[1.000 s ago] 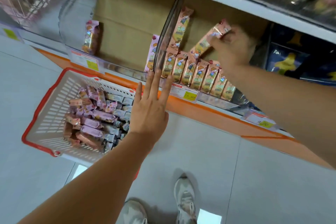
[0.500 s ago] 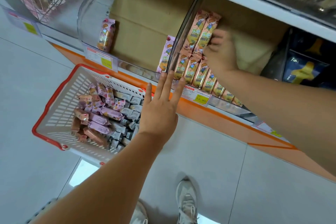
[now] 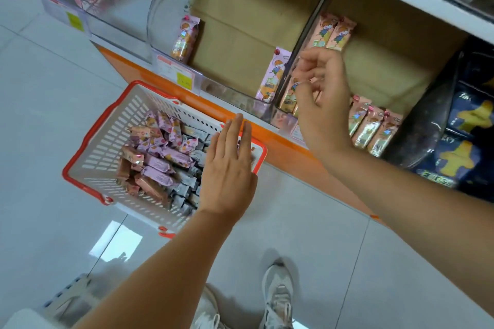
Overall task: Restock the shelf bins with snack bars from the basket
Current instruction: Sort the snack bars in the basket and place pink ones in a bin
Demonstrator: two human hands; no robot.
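A white basket with a red rim (image 3: 88, 147) sits on the floor below the shelf, holding several pink, peach and grey snack bars (image 3: 163, 157). My left hand (image 3: 230, 168) hovers flat over the basket's right end, fingers straight, holding nothing. My right hand (image 3: 323, 104) is in front of the clear shelf bin (image 3: 302, 43), fingers loosely curled and empty. Two peach bars (image 3: 334, 32) stand at the bin's back, just above my fingers. A row of peach bars (image 3: 371, 125) stands along its front, partly hidden by my right hand.
A second clear bin (image 3: 165, 8) to the left holds a single bar (image 3: 184, 37) and a pink bar (image 3: 272, 75) against cardboard. Dark blue snack bags (image 3: 465, 136) fill the bin to the right. Price tags line the orange shelf edge (image 3: 283, 147). My shoes (image 3: 275, 299) stand on grey tiles.
My right hand has let go of the two peach bars at the bin's back and drawn out towards me. My left hand has shifted over the basket's right end.
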